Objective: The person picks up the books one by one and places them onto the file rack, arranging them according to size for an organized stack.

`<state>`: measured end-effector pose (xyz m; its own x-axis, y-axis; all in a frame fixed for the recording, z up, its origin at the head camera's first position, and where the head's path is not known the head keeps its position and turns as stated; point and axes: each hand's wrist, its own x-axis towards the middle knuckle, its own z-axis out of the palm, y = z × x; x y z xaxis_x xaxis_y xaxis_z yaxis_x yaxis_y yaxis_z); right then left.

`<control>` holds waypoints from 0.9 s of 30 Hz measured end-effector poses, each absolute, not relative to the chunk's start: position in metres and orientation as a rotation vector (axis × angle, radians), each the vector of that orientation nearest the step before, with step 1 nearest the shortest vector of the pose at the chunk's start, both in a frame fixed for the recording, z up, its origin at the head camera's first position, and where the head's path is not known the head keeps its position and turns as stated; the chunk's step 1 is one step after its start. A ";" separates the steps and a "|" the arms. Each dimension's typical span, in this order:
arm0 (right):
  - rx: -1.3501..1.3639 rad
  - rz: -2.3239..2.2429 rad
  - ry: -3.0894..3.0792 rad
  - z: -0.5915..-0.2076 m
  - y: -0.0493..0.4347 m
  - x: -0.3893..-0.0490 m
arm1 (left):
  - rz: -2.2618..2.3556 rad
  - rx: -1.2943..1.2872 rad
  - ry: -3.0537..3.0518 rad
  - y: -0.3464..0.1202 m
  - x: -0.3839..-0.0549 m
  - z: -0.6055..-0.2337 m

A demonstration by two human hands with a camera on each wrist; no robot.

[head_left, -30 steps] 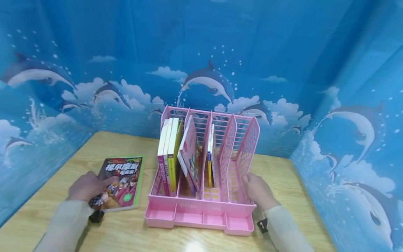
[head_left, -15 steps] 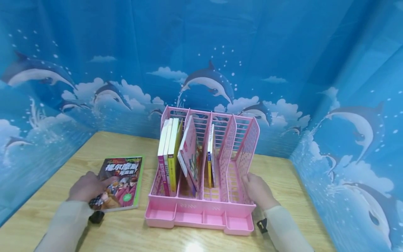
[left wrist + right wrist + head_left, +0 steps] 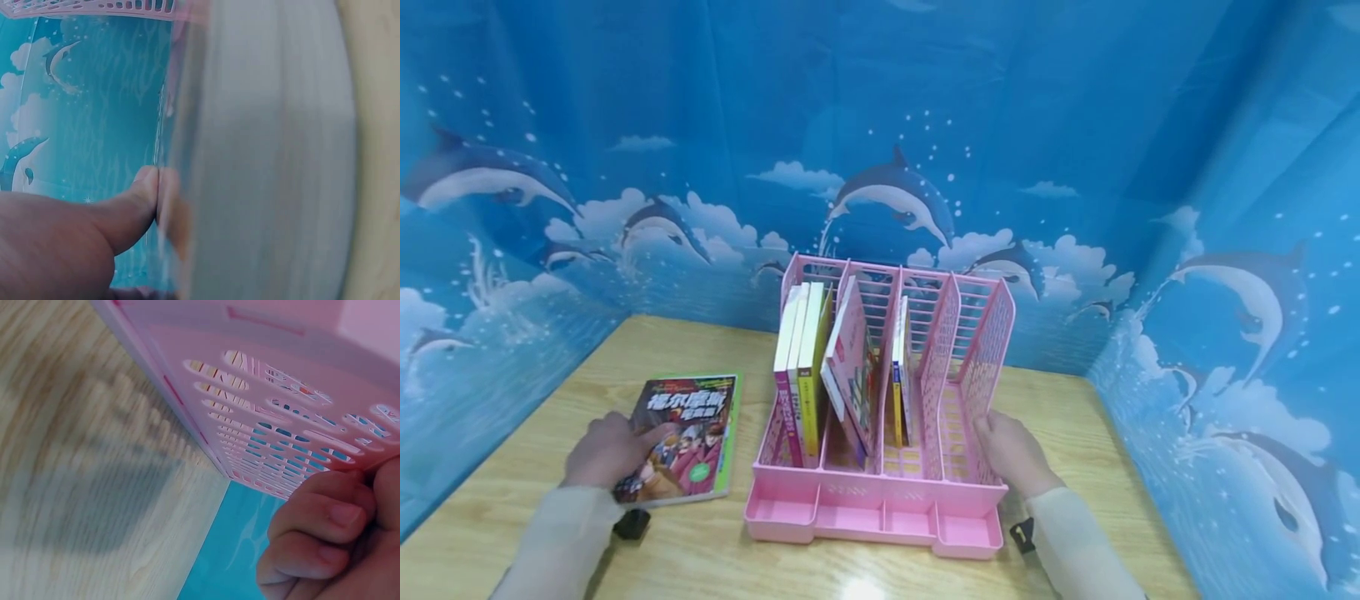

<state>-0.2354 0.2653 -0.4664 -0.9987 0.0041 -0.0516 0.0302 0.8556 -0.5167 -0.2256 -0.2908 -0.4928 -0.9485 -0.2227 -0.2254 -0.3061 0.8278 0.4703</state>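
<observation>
A comic book [image 3: 700,417] with a dark, colourful cover and green edge lies flat on the table at the left. My left hand [image 3: 606,452] holds it by its left side, the thumb on the cover and the other fingers mostly hidden. In the left wrist view the thick page block [image 3: 275,150] stands large beside my thumb. At the right, my right hand [image 3: 1017,454] grips the side of a pink book rack [image 3: 917,493]. The right wrist view shows curled fingers [image 3: 319,515] against the rack's slotted side panel [image 3: 181,337].
Several books [image 3: 805,375] stand in the rack's left slot, a pink book [image 3: 850,367] leans in the second, and thin books [image 3: 901,375] stand in the third. Shallow trays [image 3: 850,518] run along the rack's front. A blue dolphin curtain [image 3: 880,100] surrounds the wooden table [image 3: 700,550].
</observation>
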 end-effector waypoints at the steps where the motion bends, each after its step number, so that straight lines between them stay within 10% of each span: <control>1: 0.029 -0.834 2.977 -0.466 0.265 -0.235 | 0.779 -0.412 2.857 -0.291 -0.225 -0.494; 27: 0.061 -0.907 2.934 -0.469 0.268 -0.236 | 1.309 -0.304 3.276 -0.238 -0.188 -0.448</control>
